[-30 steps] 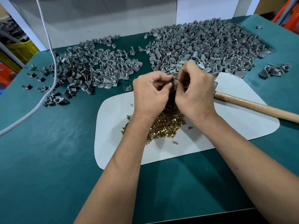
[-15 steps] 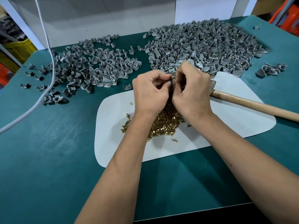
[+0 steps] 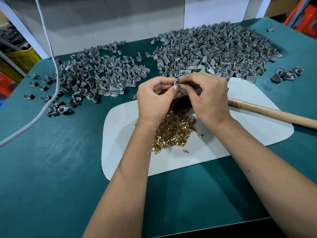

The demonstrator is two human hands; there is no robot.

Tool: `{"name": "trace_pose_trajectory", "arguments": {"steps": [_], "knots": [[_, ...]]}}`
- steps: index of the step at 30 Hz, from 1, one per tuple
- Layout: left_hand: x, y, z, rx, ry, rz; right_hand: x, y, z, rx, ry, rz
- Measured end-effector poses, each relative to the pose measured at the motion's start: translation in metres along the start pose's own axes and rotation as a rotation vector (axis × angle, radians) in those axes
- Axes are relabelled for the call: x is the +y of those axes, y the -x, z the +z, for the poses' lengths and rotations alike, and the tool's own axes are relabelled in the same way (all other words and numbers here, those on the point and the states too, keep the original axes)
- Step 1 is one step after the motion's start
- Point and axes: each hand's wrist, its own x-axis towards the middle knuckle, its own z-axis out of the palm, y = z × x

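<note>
Head view: I look down on a dark green table mat [image 3: 51,169]. Both hands meet above the far edge of a white rounded sheet [image 3: 248,140].
Left hand [image 3: 154,98]: thumb and forefinger pinch a small grey moulded plastic piece [image 3: 176,82], and the other fingers are curled under. I judge that this grip steadies the piece and turns its socket towards the other hand.
Right hand [image 3: 209,98]: the fingertips pinch a short brass pin [image 3: 179,84] whose tip touches the grey piece. I judge that the pin is being started into a hole, but I cannot tell how deep it sits.
Work piece location: held in the air between the two sets of fingertips, just in front of the larger grey heap.
Pin supply: a loose heap of small brass pins [image 3: 175,133] lies on the white sheet, directly under the wrists. I judge that it is kept there for a short reach, and that the pale sheet makes strays easy to spot.
Right stock: a large heap of grey plastic pieces [image 3: 214,52] lies beyond the hands. Brass glints in some pieces near its right edge.
Left stock: a thinner spread of the same grey pieces [image 3: 96,78] lies well apart from the sheet. I cannot tell which heap is finished.
Tool: a long wooden handle [image 3: 274,114] lies across the right of the sheet, with its head end hidden behind the right hand. I judge that it is parked there for tapping pins home.
Cable: a white cord [image 3: 49,54] crosses the left stock.
</note>
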Motion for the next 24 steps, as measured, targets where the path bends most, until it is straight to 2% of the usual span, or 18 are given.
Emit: {"name": "trace_pose_trajectory", "arguments": {"steps": [5,11,24], "knots": [[0.003,0.0,-0.004,-0.062,0.049,-0.009,0.002,-0.003,0.0,-0.01,-0.002,-0.012],[0.001,-0.004,-0.008,-0.101,-0.016,0.062,0.001,-0.004,-0.002,-0.072,0.007,0.03],[-0.002,-0.004,-0.011,-0.135,0.17,-0.024,-0.003,-0.004,-0.001,-0.084,-0.001,0.069]]}}
